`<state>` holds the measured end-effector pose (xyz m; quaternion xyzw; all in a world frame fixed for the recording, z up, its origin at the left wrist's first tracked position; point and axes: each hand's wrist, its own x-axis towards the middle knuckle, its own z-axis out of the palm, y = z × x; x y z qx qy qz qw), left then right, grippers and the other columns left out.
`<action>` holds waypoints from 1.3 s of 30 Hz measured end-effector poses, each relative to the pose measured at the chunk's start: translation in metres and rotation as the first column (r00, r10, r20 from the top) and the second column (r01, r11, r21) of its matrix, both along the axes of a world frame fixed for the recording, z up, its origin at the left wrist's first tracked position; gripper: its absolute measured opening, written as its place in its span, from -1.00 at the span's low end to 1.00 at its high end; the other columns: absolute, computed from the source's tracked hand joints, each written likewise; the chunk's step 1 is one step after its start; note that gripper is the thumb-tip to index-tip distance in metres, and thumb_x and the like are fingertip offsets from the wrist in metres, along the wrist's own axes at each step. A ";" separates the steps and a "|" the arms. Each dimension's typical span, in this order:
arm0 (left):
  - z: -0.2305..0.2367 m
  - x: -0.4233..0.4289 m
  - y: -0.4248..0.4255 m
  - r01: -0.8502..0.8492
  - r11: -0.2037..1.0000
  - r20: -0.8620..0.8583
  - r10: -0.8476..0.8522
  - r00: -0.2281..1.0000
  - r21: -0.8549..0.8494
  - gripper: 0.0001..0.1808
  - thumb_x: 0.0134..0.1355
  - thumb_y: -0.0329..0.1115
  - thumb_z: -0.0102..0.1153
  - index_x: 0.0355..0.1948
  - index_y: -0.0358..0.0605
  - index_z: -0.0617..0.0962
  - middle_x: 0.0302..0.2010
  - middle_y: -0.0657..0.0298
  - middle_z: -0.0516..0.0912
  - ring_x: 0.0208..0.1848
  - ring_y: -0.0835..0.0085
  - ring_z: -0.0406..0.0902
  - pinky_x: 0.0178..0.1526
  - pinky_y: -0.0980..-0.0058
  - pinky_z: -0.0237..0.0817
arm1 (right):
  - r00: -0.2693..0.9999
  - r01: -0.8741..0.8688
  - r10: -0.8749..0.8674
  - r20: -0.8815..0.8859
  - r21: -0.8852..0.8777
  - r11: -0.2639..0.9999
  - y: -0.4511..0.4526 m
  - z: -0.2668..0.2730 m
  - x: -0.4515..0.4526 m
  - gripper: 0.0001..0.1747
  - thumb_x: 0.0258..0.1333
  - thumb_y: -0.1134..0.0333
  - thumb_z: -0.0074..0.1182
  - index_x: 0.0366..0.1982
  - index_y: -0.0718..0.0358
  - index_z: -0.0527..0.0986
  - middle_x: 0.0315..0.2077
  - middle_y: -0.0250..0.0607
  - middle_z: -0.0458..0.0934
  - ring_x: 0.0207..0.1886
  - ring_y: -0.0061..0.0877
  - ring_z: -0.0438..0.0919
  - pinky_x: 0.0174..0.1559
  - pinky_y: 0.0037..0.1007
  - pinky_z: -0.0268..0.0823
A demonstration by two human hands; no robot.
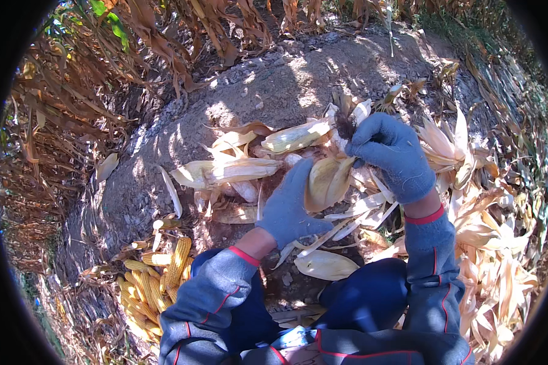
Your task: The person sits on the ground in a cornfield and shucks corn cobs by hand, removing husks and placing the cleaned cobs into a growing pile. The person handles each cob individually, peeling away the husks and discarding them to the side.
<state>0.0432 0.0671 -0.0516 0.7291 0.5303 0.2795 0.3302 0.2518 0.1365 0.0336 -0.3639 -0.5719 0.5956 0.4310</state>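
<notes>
My left hand, in a grey-blue knit glove, lies against the left side of a corn ear in pale husk, its fingers pointing up and its thumb spread to the right. At the ear's upper right tip is my right hand, gloved the same way, with its fingers curled in; what lies between its fingertips is hidden. Above my left hand rest more ears in dry husks: one near some dark silk, another to the left. A further husked ear or husk is on the ground between my knees.
A pile of bare yellow corn ears lies at lower left. Loose dry husks are heaped at the right. Dry standing corn stalks line the upper left, beyond bare soil. My bent knees are close below my hands.
</notes>
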 end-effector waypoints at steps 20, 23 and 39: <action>0.010 -0.018 -0.014 -0.306 0.950 0.037 0.308 0.951 -0.056 -0.24 -0.27 0.01 0.44 -0.06 -0.17 0.47 -0.16 0.03 0.58 -0.13 0.13 0.54 -0.05 0.26 0.34 | 0.927 0.357 -0.367 -0.073 -0.123 0.926 -0.047 -0.033 -0.070 -0.70 0.10 0.28 0.17 -0.18 0.35 0.56 -0.47 -0.35 0.58 -0.50 -0.70 0.49 -0.44 -0.61 0.37; 0.009 -0.016 -0.018 -0.375 0.920 -0.075 0.384 0.920 0.114 -0.28 -0.26 0.00 0.43 -0.09 -0.15 0.47 -0.18 0.03 0.57 -0.11 0.08 0.52 -0.05 0.20 0.32 | 0.926 0.377 -0.377 0.020 -0.003 0.926 -0.045 -0.036 -0.071 -0.73 0.12 0.28 0.15 -0.25 0.35 0.58 -0.52 -0.37 0.57 -0.54 -0.70 0.49 -0.47 -0.60 0.37; 0.002 -0.016 -0.011 -0.399 0.751 -0.247 0.584 0.773 0.526 -0.40 -0.28 -0.10 0.44 -0.23 -0.09 0.43 -0.29 0.12 0.51 -0.20 0.10 0.46 -0.12 0.16 0.24 | 0.843 0.421 -0.467 0.268 0.215 0.881 -0.034 -0.040 -0.078 -0.75 0.06 0.27 0.10 -0.48 0.35 0.56 -0.61 -0.24 0.54 -0.55 -0.69 0.51 -0.46 -0.54 0.39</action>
